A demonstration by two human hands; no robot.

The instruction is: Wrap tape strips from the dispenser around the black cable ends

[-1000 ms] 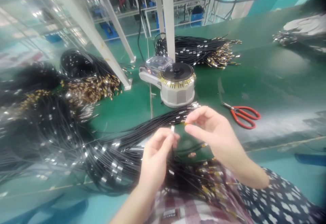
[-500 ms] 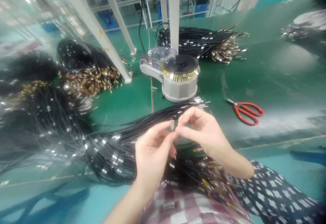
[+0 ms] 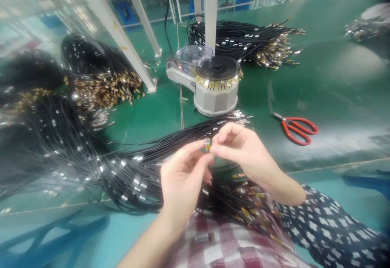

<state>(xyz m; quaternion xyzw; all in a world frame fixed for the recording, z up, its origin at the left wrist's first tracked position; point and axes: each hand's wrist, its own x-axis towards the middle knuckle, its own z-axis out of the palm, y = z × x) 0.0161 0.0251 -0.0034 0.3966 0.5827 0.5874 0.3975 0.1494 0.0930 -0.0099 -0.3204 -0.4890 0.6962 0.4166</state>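
Observation:
My left hand (image 3: 184,172) is closed in a pinch on a small metal connector (image 3: 207,144) with a yellow part below its silvery end. Its fingertips meet those of my right hand (image 3: 243,150), which pinches at the connector's right side; whether the right fingers hold tape or the connector itself is too small to tell. Black cables (image 3: 170,142) with silvery ends run behind both hands. More cables with yellow-wrapped ends (image 3: 246,213) lie below the hands, against a checked cloth (image 3: 225,239).
A round tape dispenser (image 3: 215,99) stands beyond the hands. Red-handled scissors (image 3: 297,129) lie at the right. Cable bundles lie at the back (image 3: 240,42) and left (image 3: 103,87). White posts (image 3: 210,16) rise from the green table (image 3: 329,93).
The view has shifted slightly, so the dispenser and table sit higher in it. The connector between my fingers shows more of its yellow part. Both hands keep their pinch.

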